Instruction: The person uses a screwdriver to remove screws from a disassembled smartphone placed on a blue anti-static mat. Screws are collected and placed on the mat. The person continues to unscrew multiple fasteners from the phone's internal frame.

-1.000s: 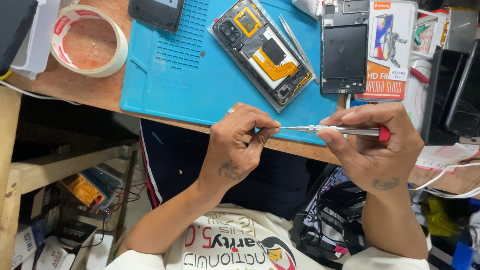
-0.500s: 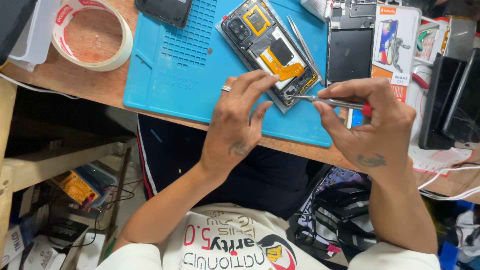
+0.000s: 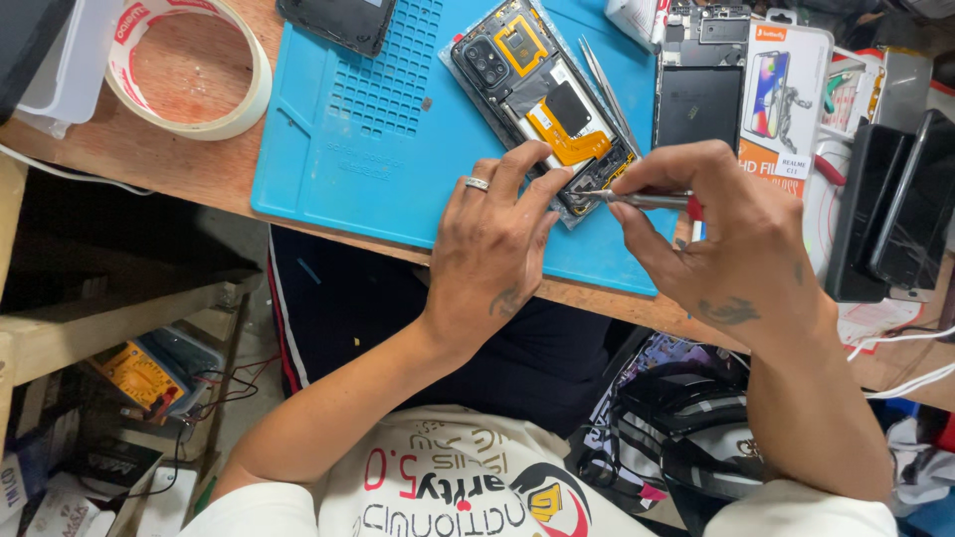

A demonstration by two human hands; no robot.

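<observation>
An opened phone (image 3: 537,94) with its back cover off lies face down on a blue work mat (image 3: 378,129), its boards and an orange flex cable exposed. My left hand (image 3: 497,249), a ring on one finger, presses fingertips on the phone's near end. My right hand (image 3: 736,239) grips a slim screwdriver (image 3: 642,200) with a red collar, its tip resting on the phone's lower corner. Metal tweezers (image 3: 607,85) lie on the mat beside the phone.
A roll of tape (image 3: 189,65) sits on the wooden bench at the left. A dark phone cover (image 3: 338,20) lies at the mat's top. A phone frame (image 3: 701,80), a packaged screen protector (image 3: 786,94) and black devices (image 3: 895,209) crowd the right.
Both hands moved up from the bench edge onto the phone. The screwdriver tip now touches the phone's lower corner, and the left fingers hold the phone down.
</observation>
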